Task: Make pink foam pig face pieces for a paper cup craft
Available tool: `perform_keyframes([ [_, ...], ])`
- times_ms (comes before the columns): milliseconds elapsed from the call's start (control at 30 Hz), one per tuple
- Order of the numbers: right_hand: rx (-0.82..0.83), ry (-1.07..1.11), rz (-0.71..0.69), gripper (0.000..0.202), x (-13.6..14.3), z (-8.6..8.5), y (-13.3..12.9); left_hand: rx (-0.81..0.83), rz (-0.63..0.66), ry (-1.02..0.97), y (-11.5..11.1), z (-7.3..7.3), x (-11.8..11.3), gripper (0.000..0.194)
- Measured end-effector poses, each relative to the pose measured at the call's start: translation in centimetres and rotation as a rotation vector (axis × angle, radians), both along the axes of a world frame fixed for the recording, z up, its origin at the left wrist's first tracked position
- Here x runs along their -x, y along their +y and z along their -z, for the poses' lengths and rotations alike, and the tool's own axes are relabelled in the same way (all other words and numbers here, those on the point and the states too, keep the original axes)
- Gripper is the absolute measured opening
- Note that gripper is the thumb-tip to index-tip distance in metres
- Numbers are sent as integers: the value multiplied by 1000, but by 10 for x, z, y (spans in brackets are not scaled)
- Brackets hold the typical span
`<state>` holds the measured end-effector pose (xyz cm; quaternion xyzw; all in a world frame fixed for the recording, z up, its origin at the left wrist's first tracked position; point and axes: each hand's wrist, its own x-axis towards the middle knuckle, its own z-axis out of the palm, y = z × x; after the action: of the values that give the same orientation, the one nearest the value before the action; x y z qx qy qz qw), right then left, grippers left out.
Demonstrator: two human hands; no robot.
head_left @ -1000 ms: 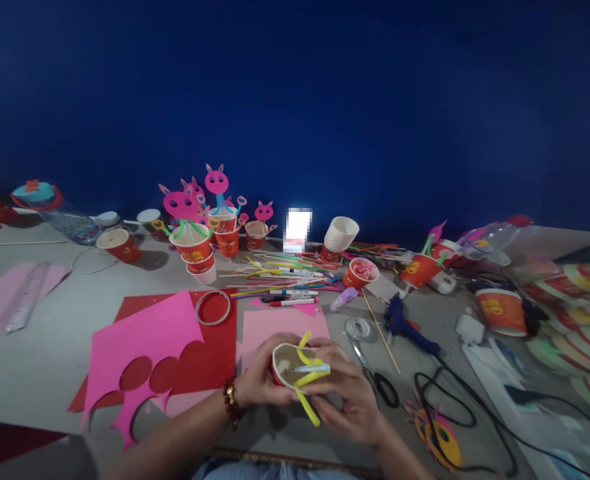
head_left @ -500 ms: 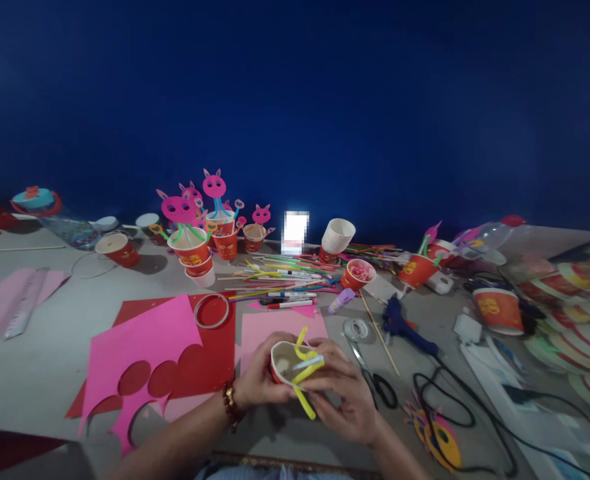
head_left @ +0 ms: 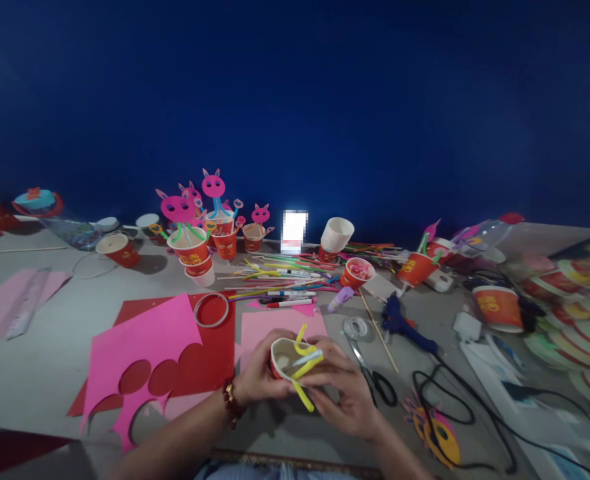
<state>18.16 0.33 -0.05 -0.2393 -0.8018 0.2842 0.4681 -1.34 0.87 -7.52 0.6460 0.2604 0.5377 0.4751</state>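
Over the table's near edge, the person's left hand clasps a red paper cup; the right hand grips its other side, where yellow pipe cleaners jut out beside the fingers.

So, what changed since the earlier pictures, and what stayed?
The thin whitish stick in the red paper cup now slants slightly more away from the person; the bent yellow strips shifted slightly the same way. Nothing was released: the left hand and right hand still hold the cup; black-handled scissors lie unmoved.
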Motion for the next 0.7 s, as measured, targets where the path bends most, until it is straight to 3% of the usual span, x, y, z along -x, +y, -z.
perform_keyframes([
  [333, 15, 19, -5, 30, 0, 3, -4, 19, 24, 19, 1, -2, -2, 71],
  [467, -56, -2, -2, 33, -8, -1, -4, 19, 33, 28, 1, -4, 0, 74],
  [567, -90, 12, 62, 28, -15, -7, -2, 0, 41, 61, 0, -3, 2, 76],
  [700, -13, -5, 168, 17, -13, -8, 4, -121, 74, 123, 1, -6, 2, 73],
])
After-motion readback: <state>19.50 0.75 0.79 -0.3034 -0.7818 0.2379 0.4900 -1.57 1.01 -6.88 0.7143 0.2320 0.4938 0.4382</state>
